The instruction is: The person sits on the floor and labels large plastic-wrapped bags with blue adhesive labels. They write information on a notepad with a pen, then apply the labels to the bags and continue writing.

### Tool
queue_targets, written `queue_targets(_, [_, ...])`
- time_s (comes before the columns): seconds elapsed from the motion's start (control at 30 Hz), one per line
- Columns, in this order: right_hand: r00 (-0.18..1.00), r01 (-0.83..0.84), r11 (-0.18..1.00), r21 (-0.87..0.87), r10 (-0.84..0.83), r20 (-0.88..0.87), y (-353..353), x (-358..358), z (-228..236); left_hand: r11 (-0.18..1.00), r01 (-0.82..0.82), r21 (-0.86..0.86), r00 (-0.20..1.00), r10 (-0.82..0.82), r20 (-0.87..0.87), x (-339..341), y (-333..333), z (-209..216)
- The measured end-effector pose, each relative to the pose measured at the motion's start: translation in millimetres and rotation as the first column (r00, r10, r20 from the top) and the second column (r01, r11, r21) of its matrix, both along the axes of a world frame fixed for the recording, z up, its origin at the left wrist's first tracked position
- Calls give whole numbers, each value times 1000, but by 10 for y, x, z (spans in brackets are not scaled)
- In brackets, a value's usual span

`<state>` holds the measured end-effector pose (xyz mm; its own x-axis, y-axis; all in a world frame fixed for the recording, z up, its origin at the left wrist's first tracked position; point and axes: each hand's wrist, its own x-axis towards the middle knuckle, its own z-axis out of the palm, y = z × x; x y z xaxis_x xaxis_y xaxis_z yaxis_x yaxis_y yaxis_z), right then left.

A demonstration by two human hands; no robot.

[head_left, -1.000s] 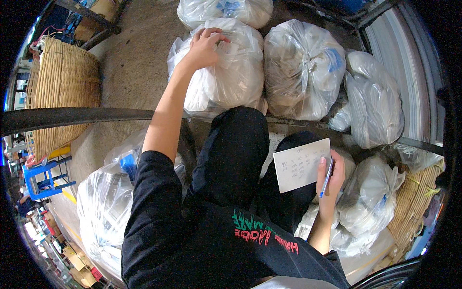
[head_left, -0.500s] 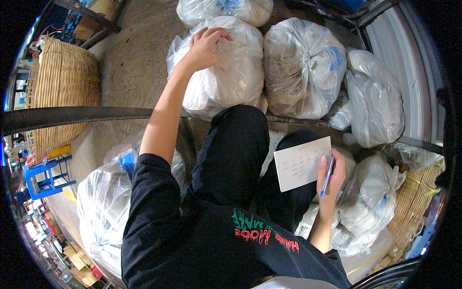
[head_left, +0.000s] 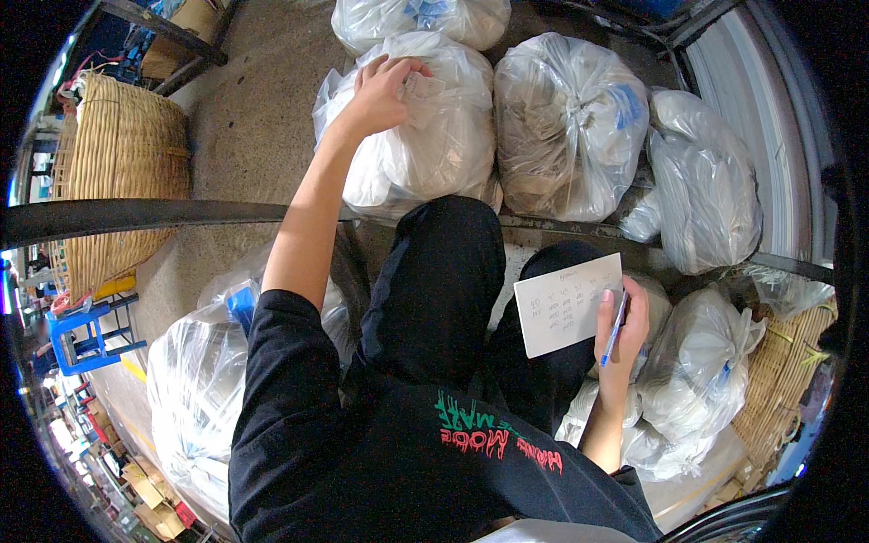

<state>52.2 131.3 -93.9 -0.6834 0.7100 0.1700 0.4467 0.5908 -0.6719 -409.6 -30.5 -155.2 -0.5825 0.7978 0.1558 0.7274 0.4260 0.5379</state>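
My left hand (head_left: 382,96) rests on top of a stuffed clear plastic bag (head_left: 412,163) with white contents, fingers bent and thumb apart against the plastic. Whether it pinches any of the film is hard to see. At the right, my right hand (head_left: 631,321) is closed on a white paper card (head_left: 568,305) with rows of handwriting, its thumb over the card's edge. The same hand also holds a blue ballpoint pen (head_left: 614,330) that points downward. The card hovers above my right thigh.
Another knotted bag (head_left: 570,127) stands beside it, with a smaller bag (head_left: 706,190) further right. A dark metal bar (head_left: 181,217) crosses at the left. A wicker basket (head_left: 131,145), a blue stool (head_left: 90,335) and more bags (head_left: 195,389) lie left; bags (head_left: 697,371) also sit at lower right.
The card has tilted slightly and the pen has turned a little in my right hand. My left hand stays on the same bag, with almost no shift.
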Motion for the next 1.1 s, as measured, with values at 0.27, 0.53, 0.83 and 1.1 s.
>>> queue_targets(0.27, [1000, 18, 999, 39, -17, -26, -24, 21, -36, 999, -31, 24, 982, 35, -184, 64, -35, 10])
queue_targets(0.53, [992, 75, 994, 83, -83, 94, 6, -45, 281, 954, -73, 289, 769, -131, 626, 1872, 69, 592])
queue_targets(0.83, [896, 216, 970, -108, -241, -374, -68, 103, 569, 900, 406, 155, 490, -358, 795, 2670, 347, 753])
queue_targets(1.1, [923, -75, 900, -430, -101, -372, -241, 53, 469, 896, 363, 254, 676, -441, 590, 2689, 407, 650])
